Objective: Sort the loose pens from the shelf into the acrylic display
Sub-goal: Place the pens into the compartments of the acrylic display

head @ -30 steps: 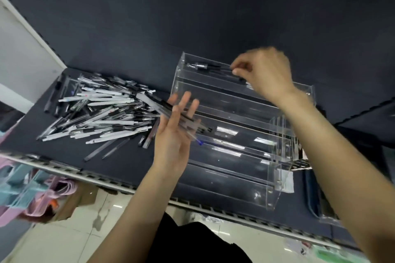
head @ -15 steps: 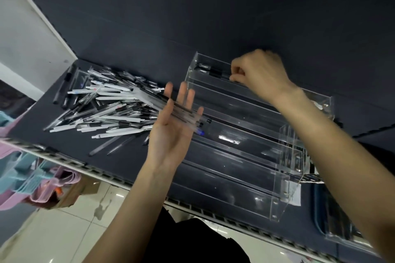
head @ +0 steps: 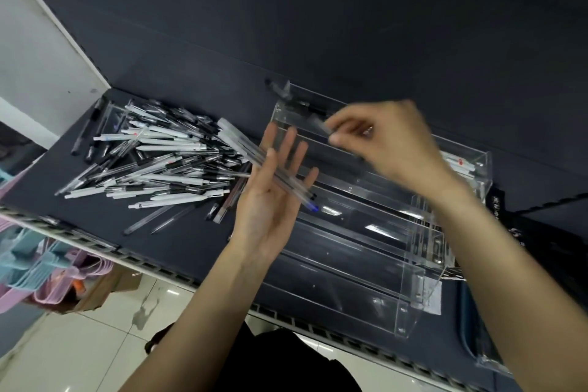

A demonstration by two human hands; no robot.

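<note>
A clear tiered acrylic display (head: pixel 410 305) stands on the dark shelf, right of centre. Its top tier holds a black pen (head: pixel 304 104), and white pens (head: pixel 461 164) lie at the tier's right end. A pile of loose pens (head: pixel 152 162), white, clear and black, lies to the left of it. My left hand (head: pixel 270 200) is palm up in front of the display's left end. Its fingers are straight, and a small bundle of clear pens (head: pixel 283 178) lies across them. My right hand (head: pixel 391 143), blurred, pinches a single pen (head: pixel 319 125) over the upper tiers.
A ridged rail (head: pixel 95 245) runs along the shelf's front edge. A white upright panel (head: pixel 47 41) closes the left side. Pastel hangers (head: pixel 28 267) and a cardboard box (head: pixel 108 289) sit below on the tiled floor. Another clear container (head: pixel 474 344) stands at the right.
My right hand has come away from the back of the top tier, toward me, and is blurred with motion. My left hand still carries the bundle in about the same place.
</note>
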